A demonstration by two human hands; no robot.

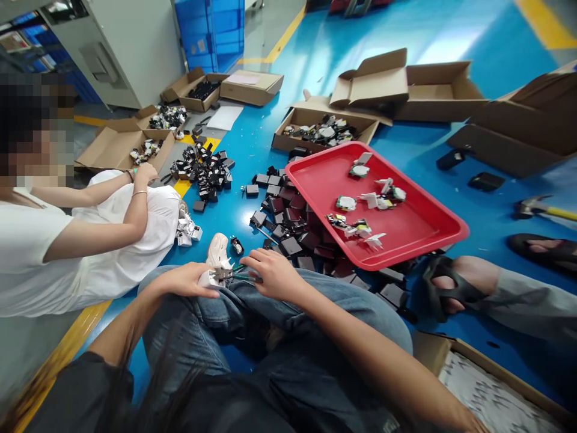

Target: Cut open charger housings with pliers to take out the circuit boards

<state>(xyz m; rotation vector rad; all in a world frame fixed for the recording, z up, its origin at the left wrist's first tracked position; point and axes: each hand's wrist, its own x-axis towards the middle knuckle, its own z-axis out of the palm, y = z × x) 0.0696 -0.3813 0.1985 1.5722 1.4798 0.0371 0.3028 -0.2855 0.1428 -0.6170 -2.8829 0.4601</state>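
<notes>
My left hand [188, 280] is closed around a small white plastic housing [208, 280] above my lap. In my right hand [276, 274] is a pair of pliers [225, 273] with green handles, its metal jaws at the right edge of the white housing. Whether the jaws bite into it, I cannot tell. Just beyond my hands, a small black part with a circuit inside [237, 245] lies on the floor near my pale shoe [218, 249]. A red tray [424, 231] with several white circuit pieces [346, 203] rests tilted on a heap of black plastic cases [288, 245].
A co-worker [103, 234] in white sits at the left beside another black heap [205, 171]. Cardboard boxes stand along the back, one holding circuit parts [329, 131]. Right of the tray are another person's sandalled foot [451, 288] and a hammer [534, 207].
</notes>
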